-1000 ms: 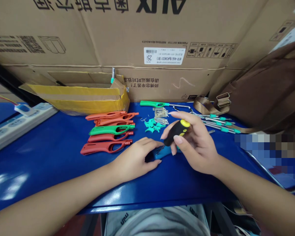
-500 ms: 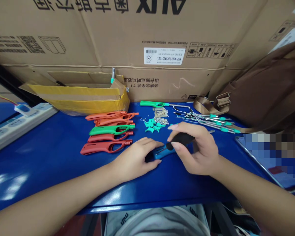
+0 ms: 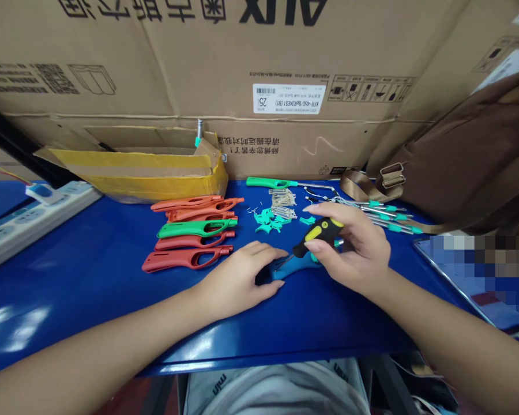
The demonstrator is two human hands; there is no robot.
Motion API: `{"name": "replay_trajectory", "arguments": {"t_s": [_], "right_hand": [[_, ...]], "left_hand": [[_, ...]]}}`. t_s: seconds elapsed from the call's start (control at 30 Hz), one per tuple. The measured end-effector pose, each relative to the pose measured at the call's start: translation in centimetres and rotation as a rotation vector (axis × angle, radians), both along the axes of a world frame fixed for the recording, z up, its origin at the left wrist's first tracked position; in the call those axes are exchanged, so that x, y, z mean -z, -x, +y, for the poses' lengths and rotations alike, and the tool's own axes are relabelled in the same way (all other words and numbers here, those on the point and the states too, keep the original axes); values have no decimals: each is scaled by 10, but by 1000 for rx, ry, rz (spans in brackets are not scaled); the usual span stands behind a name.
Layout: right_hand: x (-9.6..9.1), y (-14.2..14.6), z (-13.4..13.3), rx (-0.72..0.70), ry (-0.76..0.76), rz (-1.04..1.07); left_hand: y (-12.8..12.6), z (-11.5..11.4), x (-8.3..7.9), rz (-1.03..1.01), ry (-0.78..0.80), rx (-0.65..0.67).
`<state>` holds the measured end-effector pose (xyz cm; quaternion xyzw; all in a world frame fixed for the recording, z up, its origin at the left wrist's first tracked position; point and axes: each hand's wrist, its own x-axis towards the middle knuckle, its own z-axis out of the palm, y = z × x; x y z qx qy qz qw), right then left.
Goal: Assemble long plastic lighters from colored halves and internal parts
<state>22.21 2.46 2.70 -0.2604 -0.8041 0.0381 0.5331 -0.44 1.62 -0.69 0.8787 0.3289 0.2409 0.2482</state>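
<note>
My right hand [image 3: 354, 248] is closed around a black and yellow screwdriver [image 3: 316, 234], whose tip points down-left into a blue plastic lighter shell [image 3: 288, 268] lying on the blue table [image 3: 90, 276]. My left hand [image 3: 237, 282] lies curled over the left end of that blue shell and presses it down. Small teal plastic parts [image 3: 268, 221] and a little heap of metal pieces [image 3: 282, 199] sit just behind the hands.
Red, orange and green lighter shells [image 3: 194, 236] are stacked left of the hands. Metal rods with teal tips [image 3: 380, 216] lie at the right, and a green lighter [image 3: 270, 183] lies behind. A taped cardboard box [image 3: 142, 167], a power strip [image 3: 26, 216] and a brown bag [image 3: 471, 155] border the table.
My right hand turned the screwdriver around its axis, so the yellow patches on the handle went out of sight and came back. The left hand and the blue shell stayed still.
</note>
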Motion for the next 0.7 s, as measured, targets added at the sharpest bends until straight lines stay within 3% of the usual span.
{"name": "replay_trajectory", "arguments": {"t_s": [0.2, 0.27, 0.43, 0.6, 0.7], "right_hand": [[4, 2, -3, -157, 296, 100], [2, 4, -3, -126, 283, 98], [-3, 6, 1, 106, 21, 85], [4, 2, -2, -98, 322, 82], [2, 3, -3, -87, 238, 45]], "left_hand": [[1, 0, 0, -7, -3, 6], [0, 0, 0, -8, 4, 6], [0, 0, 0, -9, 14, 1], [0, 1, 1, -11, -2, 3], [0, 1, 1, -10, -2, -1]]}}
